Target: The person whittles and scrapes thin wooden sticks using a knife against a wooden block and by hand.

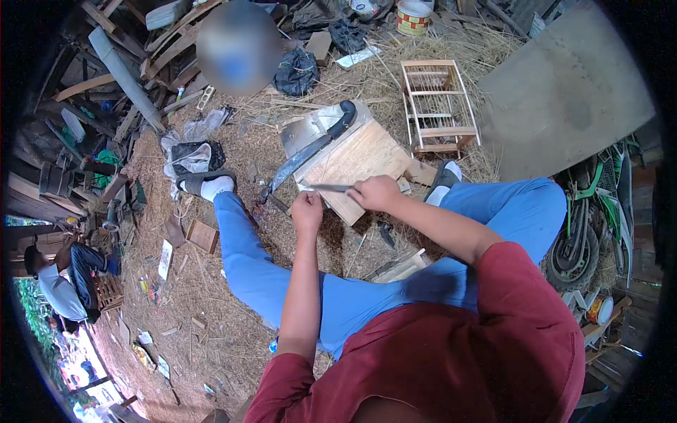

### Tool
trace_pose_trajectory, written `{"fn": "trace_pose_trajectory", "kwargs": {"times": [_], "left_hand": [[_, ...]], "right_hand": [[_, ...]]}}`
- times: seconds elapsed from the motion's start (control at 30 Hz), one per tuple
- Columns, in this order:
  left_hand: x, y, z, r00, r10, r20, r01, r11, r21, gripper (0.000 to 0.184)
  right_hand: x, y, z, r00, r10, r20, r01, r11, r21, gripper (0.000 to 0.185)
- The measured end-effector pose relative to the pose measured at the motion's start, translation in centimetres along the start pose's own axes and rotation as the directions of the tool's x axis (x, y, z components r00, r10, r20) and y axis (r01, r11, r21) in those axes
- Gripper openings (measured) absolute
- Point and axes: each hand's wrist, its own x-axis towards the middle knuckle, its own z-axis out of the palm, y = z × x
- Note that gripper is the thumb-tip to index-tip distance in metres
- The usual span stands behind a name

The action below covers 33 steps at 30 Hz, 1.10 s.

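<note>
My right hand (377, 194) is wrapped round one end of a narrow, dark knife-like blade (333, 187), which points left over the near edge of a wooden block (363, 158). My left hand (307, 213) is closed in a pinch at the blade's far end; a small pale piece shows at its fingertips, too small to name. On the block lies a machete (303, 158) with a black curved handle, its blade slanting down to the left. A grey metal sheet (305, 130) rests at the block's far side.
A slatted wooden frame (438, 106) stands beyond the block, near a large flat board (564, 92). Straw and shavings cover the ground. Scrap wood (127, 77) is piled at the left, where another person (63, 289) sits. A green motorbike (589, 211) stands at the right.
</note>
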Motion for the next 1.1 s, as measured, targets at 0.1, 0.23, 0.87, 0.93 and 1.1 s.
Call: {"fn": "trace_pose_trajectory", "kwargs": {"times": [0.1, 0.23, 0.87, 0.93, 1.1], "left_hand": [[0.1, 0.3, 0.1, 1.000, 0.008, -0.015, -0.008, 1.000, 0.018, 0.027], [-0.2, 0.8, 0.0, 0.999, -0.010, -0.030, 0.011, 1.000, 0.026, 0.027], [-0.5, -0.1, 0.7, 0.990, 0.118, -0.080, -0.116, 0.993, 0.029, 0.019], [-0.3, 0.1, 0.8, 0.989, 0.115, -0.090, -0.114, 0.993, 0.020, 0.019], [-0.8, 0.5, 0.5, 0.990, 0.106, -0.089, -0.105, 0.994, 0.013, 0.019]], "right_hand": [[0.9, 0.6, 0.7, 0.991, 0.079, -0.104, -0.075, 0.996, 0.040, 0.052], [0.1, 0.0, 1.4, 0.999, 0.002, -0.051, -0.002, 1.000, -0.011, 0.052], [0.0, 0.9, 0.4, 0.999, -0.015, -0.030, 0.013, 0.998, -0.067, 0.054], [1.5, 2.3, 1.5, 0.987, 0.088, -0.132, -0.090, 0.996, -0.009, 0.054], [0.2, 1.3, 0.5, 0.998, -0.055, -0.006, 0.055, 0.997, -0.062, 0.057]]}}
